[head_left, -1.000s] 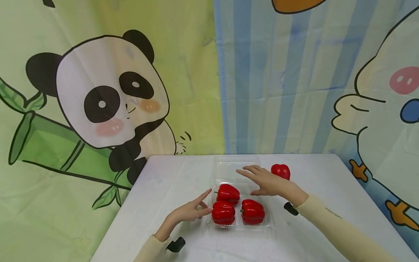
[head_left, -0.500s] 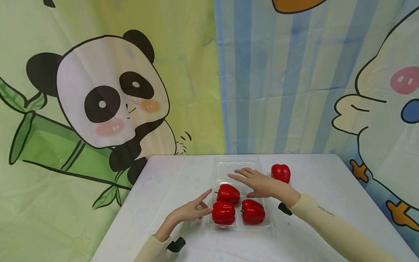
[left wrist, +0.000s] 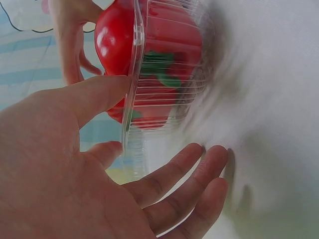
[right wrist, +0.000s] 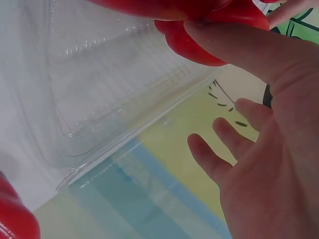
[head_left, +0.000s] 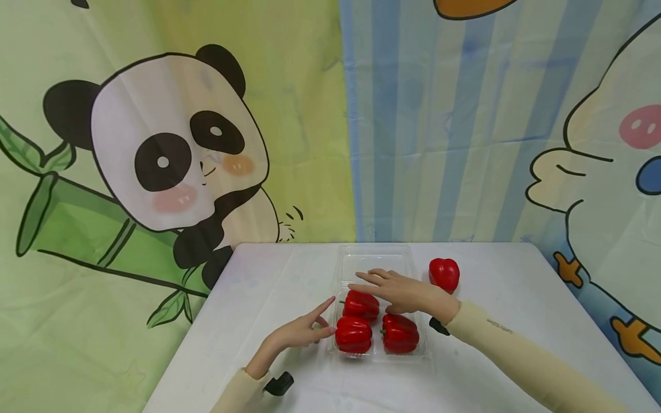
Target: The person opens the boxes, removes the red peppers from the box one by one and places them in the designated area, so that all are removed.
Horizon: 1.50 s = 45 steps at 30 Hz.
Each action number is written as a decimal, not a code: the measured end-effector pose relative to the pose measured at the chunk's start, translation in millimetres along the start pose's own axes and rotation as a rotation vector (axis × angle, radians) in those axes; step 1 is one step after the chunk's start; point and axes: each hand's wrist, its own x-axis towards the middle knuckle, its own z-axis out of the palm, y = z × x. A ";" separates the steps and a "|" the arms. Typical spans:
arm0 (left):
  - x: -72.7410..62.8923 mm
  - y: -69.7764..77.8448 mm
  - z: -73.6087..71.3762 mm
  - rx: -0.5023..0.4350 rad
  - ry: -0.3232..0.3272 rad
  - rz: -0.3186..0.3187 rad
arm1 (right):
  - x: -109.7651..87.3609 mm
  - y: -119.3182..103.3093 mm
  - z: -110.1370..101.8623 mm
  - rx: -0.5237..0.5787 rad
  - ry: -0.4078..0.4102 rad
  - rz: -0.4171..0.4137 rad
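Note:
A clear plastic container (head_left: 424, 346) holds three red bell peppers: a back-left pepper (head_left: 361, 306), a front-left pepper (head_left: 353, 335) and a front-right pepper (head_left: 400, 334). My left hand (head_left: 298, 334) is at its left side; in the left wrist view the thumb touches the container's rim (left wrist: 130, 102) while the other fingers extend loosely. Above the back of the container my right hand (head_left: 408, 292) reaches over the back-left pepper, fingers spread. In the right wrist view its thumb (right wrist: 239, 47) overlaps a pepper; contact is unclear. That hand grips nothing visible.
Behind the peppers the hinged lid (head_left: 356, 264) lies folded back on the white table (head_left: 279, 275). Another red bell pepper (head_left: 444, 274) sits right of the lid, behind the right forearm. A printed curtain (head_left: 310, 143) hangs beyond the table's back edge.
My right hand has moved left, from above the container's back right to over the back-left pepper. My left hand and the peppers stay in place.

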 end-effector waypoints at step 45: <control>-2.2 4.9 1.2 -0.018 0.002 -0.020 | 24.2 -3.6 8.8 -0.040 -0.076 -0.066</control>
